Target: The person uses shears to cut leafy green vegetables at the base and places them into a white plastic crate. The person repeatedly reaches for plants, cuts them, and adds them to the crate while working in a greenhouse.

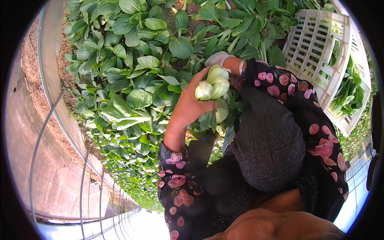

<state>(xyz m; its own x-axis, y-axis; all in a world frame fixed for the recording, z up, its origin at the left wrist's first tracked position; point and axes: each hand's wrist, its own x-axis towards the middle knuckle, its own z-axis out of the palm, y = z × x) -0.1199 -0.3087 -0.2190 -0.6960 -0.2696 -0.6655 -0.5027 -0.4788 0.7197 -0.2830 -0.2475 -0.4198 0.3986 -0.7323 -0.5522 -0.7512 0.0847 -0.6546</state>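
My left hand (192, 99), bare, is wrapped around several bok choy heads (218, 82). Their pale cut-looking bases face up towards me, and the leaves hang below the hand. Just beyond it, my right hand (219, 58) wears a whitish glove and reaches in among the green plants. Its fingers are hidden, so whether it grips anything does not show. Leafy bok choy plants (147, 63) grow thickly before me and to the left. Cut-looking stalks with leaves (231, 42) lie beyond the gloved hand.
On the right stands a white plastic crate (318, 45) with slotted walls, holding bok choy (349, 93). My knee in dark grey cloth (270, 144) is close beneath my arms. Along the left run a bed edging (49, 75) and thin metal hoops (39, 150).
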